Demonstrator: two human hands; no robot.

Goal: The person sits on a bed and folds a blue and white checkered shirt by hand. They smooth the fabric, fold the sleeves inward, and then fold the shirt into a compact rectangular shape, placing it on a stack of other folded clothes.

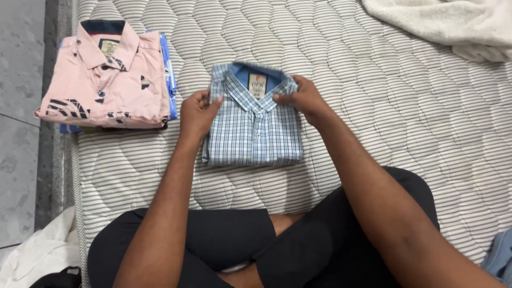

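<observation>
A folded blue checked shirt (252, 125) lay collar-up at the middle of the striped quilted mattress (373, 96); the person's crossed legs in black trousers (277, 245) sat at six o'clock from it, a strip of bare mattress between. The left hand (197, 114) pinched the shirt's left edge just below the collar, fingers curled over the fabric; the right hand (301, 98) pressed its fingertips on the right collar point, thumb tucked under — both closed on cloth, not spread. At ten o'clock a stack of folded shirts topped by a pink patterned shirt (106, 80) sat near the mattress's left edge, overhanging the grey tiled floor (21, 80); a clear gap lay between stack and checked shirt. At two o'clock a white towel (448, 24) crossed the far corner; the wide stretch from three to four o'clock lay open — striped quilting only.
</observation>
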